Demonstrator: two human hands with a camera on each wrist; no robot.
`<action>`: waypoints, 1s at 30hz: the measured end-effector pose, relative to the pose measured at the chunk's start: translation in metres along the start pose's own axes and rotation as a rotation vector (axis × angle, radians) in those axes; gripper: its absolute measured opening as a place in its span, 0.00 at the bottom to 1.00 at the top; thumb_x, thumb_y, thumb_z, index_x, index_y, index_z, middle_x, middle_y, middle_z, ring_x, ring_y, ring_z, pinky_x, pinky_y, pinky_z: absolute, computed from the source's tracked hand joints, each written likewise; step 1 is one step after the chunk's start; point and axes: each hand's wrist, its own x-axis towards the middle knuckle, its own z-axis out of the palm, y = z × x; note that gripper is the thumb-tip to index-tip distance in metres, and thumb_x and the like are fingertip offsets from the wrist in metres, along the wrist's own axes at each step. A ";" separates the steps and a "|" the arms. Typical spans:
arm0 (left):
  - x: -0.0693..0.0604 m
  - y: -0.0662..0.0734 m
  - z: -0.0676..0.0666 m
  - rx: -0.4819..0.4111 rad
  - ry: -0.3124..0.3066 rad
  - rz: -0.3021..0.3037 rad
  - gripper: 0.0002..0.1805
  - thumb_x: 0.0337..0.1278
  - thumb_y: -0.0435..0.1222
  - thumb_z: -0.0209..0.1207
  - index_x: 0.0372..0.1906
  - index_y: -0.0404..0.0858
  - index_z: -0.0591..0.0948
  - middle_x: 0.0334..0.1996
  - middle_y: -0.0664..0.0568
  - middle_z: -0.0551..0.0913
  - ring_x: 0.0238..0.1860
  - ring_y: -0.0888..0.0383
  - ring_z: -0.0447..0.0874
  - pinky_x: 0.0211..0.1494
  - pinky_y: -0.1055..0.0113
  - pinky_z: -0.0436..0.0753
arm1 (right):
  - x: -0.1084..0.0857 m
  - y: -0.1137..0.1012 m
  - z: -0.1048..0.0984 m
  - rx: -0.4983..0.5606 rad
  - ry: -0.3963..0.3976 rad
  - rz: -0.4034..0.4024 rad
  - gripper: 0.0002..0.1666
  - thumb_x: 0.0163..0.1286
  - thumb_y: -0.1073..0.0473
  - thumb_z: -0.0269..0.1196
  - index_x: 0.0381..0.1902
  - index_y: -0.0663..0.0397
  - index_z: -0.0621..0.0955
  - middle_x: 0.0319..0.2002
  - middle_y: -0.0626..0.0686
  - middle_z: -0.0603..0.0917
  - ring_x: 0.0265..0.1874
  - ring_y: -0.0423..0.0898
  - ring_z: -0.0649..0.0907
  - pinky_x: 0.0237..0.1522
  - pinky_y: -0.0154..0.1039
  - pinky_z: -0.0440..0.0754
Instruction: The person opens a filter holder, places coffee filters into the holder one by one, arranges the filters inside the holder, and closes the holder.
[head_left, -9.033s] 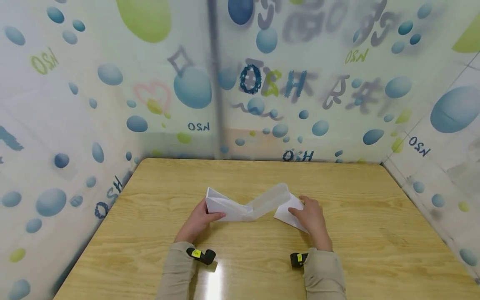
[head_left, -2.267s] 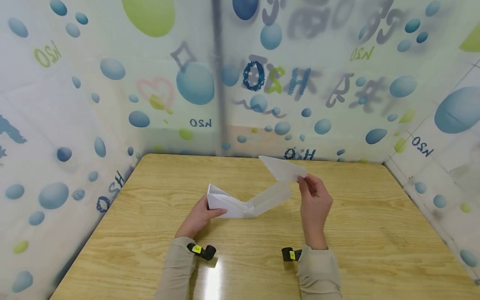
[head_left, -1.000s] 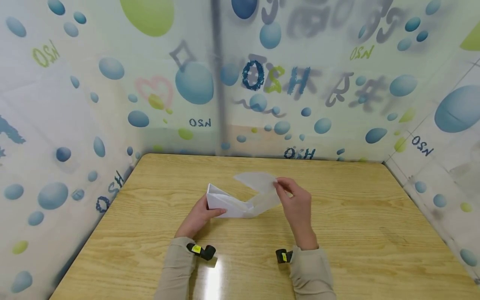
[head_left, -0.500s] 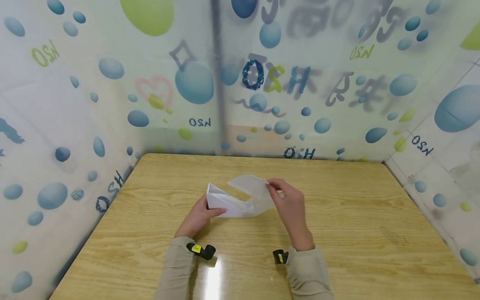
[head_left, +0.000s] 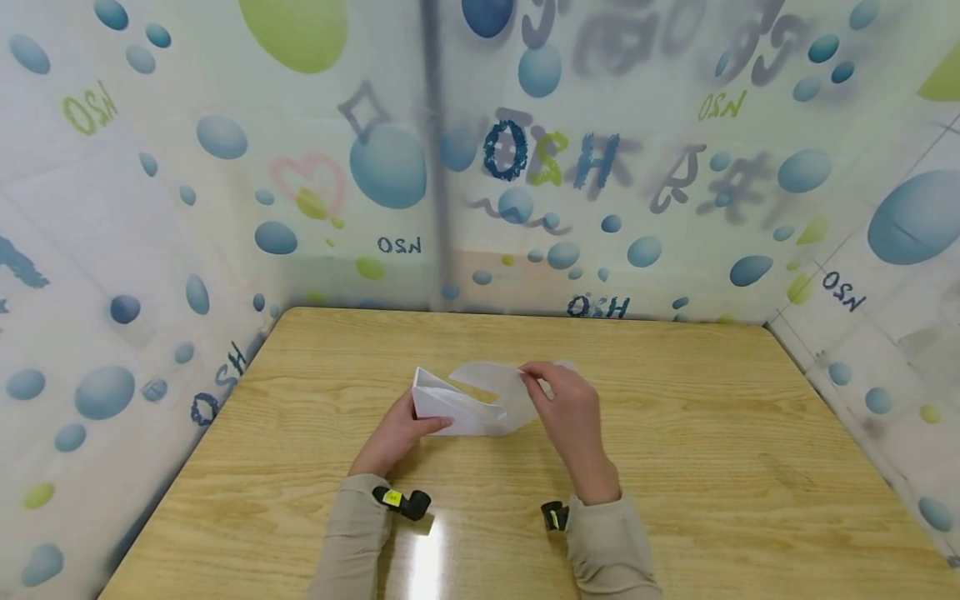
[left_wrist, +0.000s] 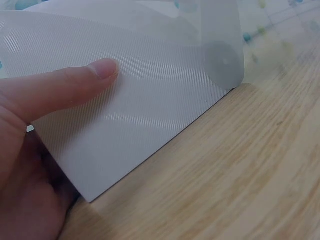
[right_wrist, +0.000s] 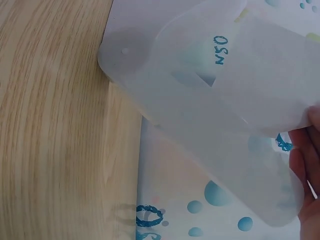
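A white, wedge-shaped folded holder point(head_left: 461, 419) with ribbed sides stands on the table. My left hand point(head_left: 392, 440) grips its left end, the thumb laid along the near side; in the left wrist view the thumb point(left_wrist: 65, 87) lies on the ribbed face point(left_wrist: 145, 100). From the holder's right end a translucent strip point(right_wrist: 210, 140) with rounded ends slants up, joined at a round spot. My right hand point(head_left: 572, 414) pinches the edge of a thin translucent sheet point(head_left: 480, 375) above the strip. Whether sheet and strip are one piece cannot be told.
The wooden table point(head_left: 735, 450) extends around both hands. Behind and beside it hang curtain-like walls point(head_left: 660, 167) printed with blue and green bubbles. A black wrist camera point(head_left: 405, 502) sits on the left sleeve, another camera point(head_left: 555, 515) on the right.
Over the last seconds my right hand raised the sheet, then brought it left and lower toward the holder. My left hand keeps its grip in nearly the same place.
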 end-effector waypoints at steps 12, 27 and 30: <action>0.000 0.000 0.000 0.003 0.001 -0.003 0.28 0.40 0.45 0.68 0.49 0.45 0.70 0.43 0.50 0.77 0.45 0.55 0.75 0.48 0.59 0.71 | 0.001 -0.007 0.001 0.041 -0.041 0.004 0.06 0.58 0.60 0.63 0.35 0.52 0.83 0.33 0.48 0.84 0.29 0.39 0.81 0.29 0.34 0.78; -0.005 0.017 0.000 -0.016 -0.016 -0.022 0.28 0.43 0.39 0.66 0.52 0.40 0.69 0.44 0.47 0.76 0.45 0.54 0.74 0.48 0.61 0.71 | -0.001 -0.011 0.011 0.099 -0.061 -0.015 0.05 0.58 0.63 0.64 0.34 0.52 0.82 0.32 0.47 0.84 0.28 0.37 0.81 0.31 0.30 0.77; -0.008 0.024 0.001 -0.025 -0.023 -0.024 0.27 0.44 0.37 0.66 0.52 0.39 0.69 0.44 0.46 0.76 0.45 0.52 0.73 0.48 0.59 0.70 | -0.002 -0.012 0.013 0.117 -0.068 -0.009 0.05 0.58 0.62 0.64 0.33 0.52 0.82 0.31 0.47 0.84 0.28 0.36 0.81 0.30 0.30 0.77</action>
